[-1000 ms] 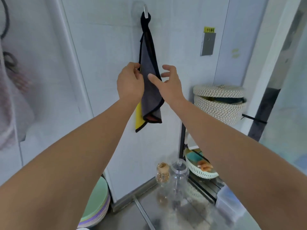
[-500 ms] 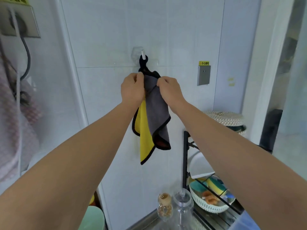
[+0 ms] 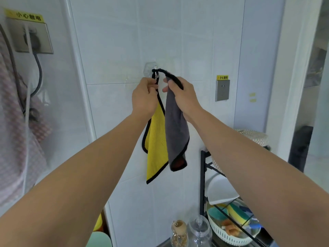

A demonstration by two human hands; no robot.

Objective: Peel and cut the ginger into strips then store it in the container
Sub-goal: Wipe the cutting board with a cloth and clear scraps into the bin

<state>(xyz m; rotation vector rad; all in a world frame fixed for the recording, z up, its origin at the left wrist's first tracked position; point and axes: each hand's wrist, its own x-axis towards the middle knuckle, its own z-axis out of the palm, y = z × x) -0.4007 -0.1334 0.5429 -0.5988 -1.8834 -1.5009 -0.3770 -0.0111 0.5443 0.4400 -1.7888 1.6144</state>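
White tiled wall [image 3: 114,41] carries a hook [image 3: 156,73]; the cloth [image 3: 175,132] hangs lengthwise below it, left hand [image 3: 145,97] and right hand [image 3: 184,98] pinching its top, left nearer the hook.

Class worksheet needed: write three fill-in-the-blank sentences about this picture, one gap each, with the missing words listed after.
The left hand and the right hand both grip a hanging ____.
Its black loop is caught on a metal ____ on the tiled wall.
One face is grey, the other is ____.
Missing words: cloth; hook; yellow.
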